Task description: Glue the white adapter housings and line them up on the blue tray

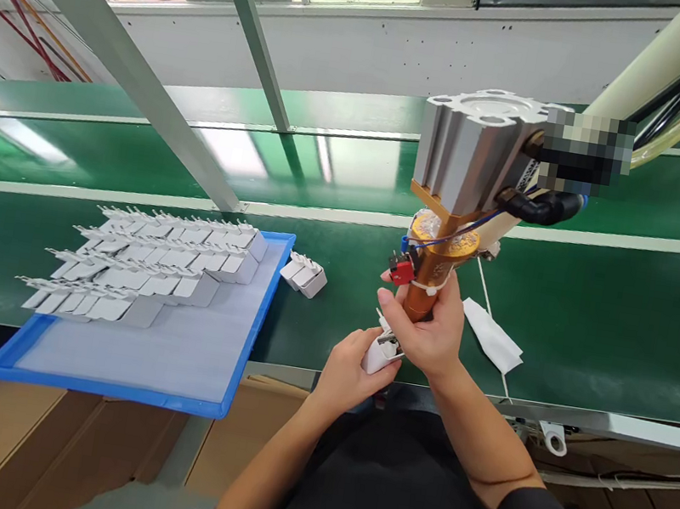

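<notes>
My left hand (354, 366) is closed around a small white plastic housing (376, 355), with some metal showing at its top end. My right hand (431, 329) wraps round the orange lower body of a pneumatic tool (430, 277), which carries a red switch and a silver block-shaped cylinder. The tool's lower end is right above the housing; the hands hide whether they touch. To the left, a blue-rimmed tray (263, 311) bears several rows of similar white housings (164, 261) with thin white pieces sticking out. A few more housings (304, 275) sit beside the tray on the green surface.
A pale thick tube and hoses (671, 75) run from the tool to the upper right. A white strip (493, 337) lies on the green bench (612, 332) right of my hands. A slanting grey frame post (147, 86) stands behind the tray. Cardboard boxes (91, 439) are below.
</notes>
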Motion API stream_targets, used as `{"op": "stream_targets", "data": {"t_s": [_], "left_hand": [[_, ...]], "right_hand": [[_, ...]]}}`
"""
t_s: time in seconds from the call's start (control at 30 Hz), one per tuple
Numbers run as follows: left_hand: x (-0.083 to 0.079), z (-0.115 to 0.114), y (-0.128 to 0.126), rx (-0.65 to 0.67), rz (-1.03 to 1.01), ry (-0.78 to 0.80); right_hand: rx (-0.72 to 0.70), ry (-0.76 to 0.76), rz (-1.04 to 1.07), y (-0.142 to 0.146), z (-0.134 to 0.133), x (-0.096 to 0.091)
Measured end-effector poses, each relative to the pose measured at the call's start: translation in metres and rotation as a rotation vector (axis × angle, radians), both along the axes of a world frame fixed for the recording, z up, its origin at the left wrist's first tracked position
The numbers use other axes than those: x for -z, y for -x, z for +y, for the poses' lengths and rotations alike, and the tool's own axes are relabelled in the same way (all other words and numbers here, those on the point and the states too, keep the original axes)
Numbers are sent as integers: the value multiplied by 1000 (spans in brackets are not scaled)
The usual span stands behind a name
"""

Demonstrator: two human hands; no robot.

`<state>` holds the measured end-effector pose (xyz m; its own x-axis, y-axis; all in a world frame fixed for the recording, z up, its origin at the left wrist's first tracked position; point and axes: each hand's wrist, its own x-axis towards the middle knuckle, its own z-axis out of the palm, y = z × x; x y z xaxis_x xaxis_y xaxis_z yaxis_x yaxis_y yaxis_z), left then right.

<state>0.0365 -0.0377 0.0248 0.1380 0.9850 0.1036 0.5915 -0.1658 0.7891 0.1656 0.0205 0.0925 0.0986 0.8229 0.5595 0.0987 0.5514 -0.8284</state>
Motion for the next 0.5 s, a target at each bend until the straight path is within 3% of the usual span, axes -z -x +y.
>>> {"op": "stream_targets", "data": {"t_s": [0.3,0.5], "left_hand": [[5,1,-5,-17,-47,25],[16,3,-23,-70,-146,57]], "right_hand": [[-61,54,14,0,-3,-2],[-57,42,14,6,-5,-6]]}}
